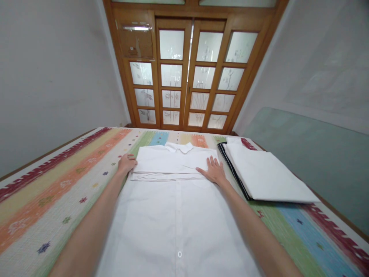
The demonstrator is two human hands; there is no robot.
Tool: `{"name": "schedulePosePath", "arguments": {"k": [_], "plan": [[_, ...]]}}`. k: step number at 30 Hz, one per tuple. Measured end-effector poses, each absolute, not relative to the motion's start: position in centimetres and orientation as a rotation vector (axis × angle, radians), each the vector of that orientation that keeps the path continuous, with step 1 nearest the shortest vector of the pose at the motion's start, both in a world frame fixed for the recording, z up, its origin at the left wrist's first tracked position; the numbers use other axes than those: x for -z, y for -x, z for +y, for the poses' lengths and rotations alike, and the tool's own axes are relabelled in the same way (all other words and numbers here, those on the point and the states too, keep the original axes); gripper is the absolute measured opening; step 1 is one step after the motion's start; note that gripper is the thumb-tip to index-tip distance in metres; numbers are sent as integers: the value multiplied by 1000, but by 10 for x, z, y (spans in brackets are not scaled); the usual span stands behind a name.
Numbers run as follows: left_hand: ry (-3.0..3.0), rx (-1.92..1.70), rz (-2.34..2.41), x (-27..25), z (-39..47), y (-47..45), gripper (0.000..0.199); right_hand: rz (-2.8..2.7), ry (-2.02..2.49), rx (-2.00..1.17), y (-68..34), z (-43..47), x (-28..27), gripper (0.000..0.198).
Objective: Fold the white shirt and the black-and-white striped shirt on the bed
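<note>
A white collared shirt lies folded in layers on the striped bedcover, its collar at the far side. Nearer to me, a white cloth panel with a button placket stretches down the middle; I cannot tell if it belongs to the same shirt. At the folded shirt's left edge, my left hand has its fingers curled closed on the fabric. My right hand lies flat on the right part of the fold, fingers spread, holding nothing.
Another stack of folded white cloth with a black edge lies to the right on the striped bedcover. A pale green headboard-like panel stands along the right wall. Wooden doors with glass panes are beyond the bed.
</note>
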State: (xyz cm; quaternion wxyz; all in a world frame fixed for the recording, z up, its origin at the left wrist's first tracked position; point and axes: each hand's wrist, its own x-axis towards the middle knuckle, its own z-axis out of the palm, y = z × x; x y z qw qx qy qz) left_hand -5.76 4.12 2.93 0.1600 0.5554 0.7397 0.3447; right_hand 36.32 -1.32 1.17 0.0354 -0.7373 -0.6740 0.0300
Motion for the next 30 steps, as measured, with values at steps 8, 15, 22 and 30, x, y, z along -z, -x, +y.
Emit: {"name": "schedulePosePath", "arguments": {"k": [8, 15, 22, 30], "plan": [[-2215, -738, 1997, -20, 43, -2, 47, -2187, 2088, 69, -368, -17, -6, 85], [-2349, -373, 1961, -2, 43, -16, 60, -2517, 1799, 8, -369, -20, -4, 56], [-2397, -275, 1995, -1, 42, -16, 66, -2180, 2153, -189, -327, -5, -12, 65], [-2419, -215, 2041, -4, 38, -19, 65, -2310, 1809, -192, -291, 33, -15, 61]]}}
